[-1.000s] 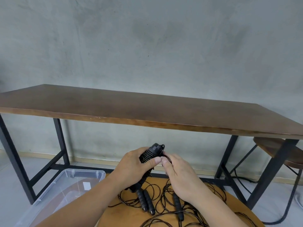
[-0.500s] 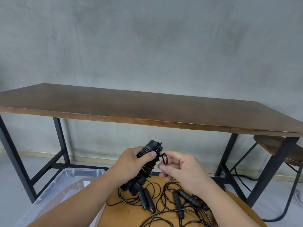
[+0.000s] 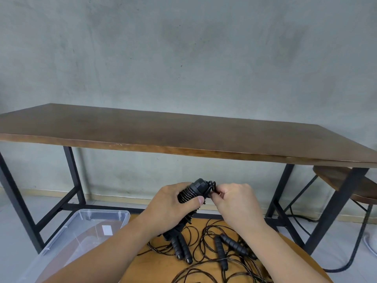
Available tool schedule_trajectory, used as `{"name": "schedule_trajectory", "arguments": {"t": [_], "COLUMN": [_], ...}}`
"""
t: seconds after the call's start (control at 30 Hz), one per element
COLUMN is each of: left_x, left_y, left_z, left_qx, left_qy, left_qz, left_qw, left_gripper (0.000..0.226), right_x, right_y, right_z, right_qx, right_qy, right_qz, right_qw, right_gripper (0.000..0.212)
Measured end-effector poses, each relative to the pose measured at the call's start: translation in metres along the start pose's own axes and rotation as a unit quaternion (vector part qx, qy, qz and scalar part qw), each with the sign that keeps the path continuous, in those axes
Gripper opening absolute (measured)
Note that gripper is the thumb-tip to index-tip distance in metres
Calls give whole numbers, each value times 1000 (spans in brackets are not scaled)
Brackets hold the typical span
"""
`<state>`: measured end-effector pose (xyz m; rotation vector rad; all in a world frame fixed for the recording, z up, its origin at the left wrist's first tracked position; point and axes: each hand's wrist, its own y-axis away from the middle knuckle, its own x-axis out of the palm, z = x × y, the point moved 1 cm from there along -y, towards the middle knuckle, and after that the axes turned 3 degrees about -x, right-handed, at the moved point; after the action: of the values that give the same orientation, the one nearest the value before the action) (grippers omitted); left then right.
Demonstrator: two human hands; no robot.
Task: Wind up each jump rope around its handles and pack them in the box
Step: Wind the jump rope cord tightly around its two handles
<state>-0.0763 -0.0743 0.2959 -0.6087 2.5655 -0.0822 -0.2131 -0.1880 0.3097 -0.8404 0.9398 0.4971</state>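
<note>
Gripped wound rope bundle (image 3: 190, 198) in left hand (image 3: 170, 209), long axis tilted up-right, cord end (image 3: 212, 187) pinched at its top by right hand (image 3: 234, 203); box (image 3: 85, 227) low left, nearer the left hand

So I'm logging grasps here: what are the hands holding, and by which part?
Left hand grips the wound jump rope around its wrapped handles; right hand pinches the loose cord loop at the bundle's top.

Plain workroom, perhaps a studio: bare grey concrete wall (image 3: 183, 58) behind long wooden table (image 3: 163, 131), stool (image 3: 334, 178) at its right end.
</note>
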Motion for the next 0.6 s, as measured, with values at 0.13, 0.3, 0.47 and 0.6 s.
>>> {"name": "schedule_trajectory", "arguments": {"t": [0.13,0.3,0.47,0.6], "left_x": [6,11,15,18], "left_y": [1,4,5,6], "left_z": [2,0,0,3], "left_qx": [23,25,15,24], "left_qy": [-38,-22,33,-12], "left_qz": [-7,-24,-17,-17], "left_qw": [999,999,999,999], "left_gripper": [17,17,10,9], "right_x": [1,0,0,-5], "right_y": [0,2,2,4], "right_z": [5,7,7,10], "right_qx": [-11,-18,-13,-28], "right_qy": [87,120,151,185], "right_qz": [-13,-20,4,26], "right_qw": [996,992,989,982], "right_gripper": [25,25,21,22]}}
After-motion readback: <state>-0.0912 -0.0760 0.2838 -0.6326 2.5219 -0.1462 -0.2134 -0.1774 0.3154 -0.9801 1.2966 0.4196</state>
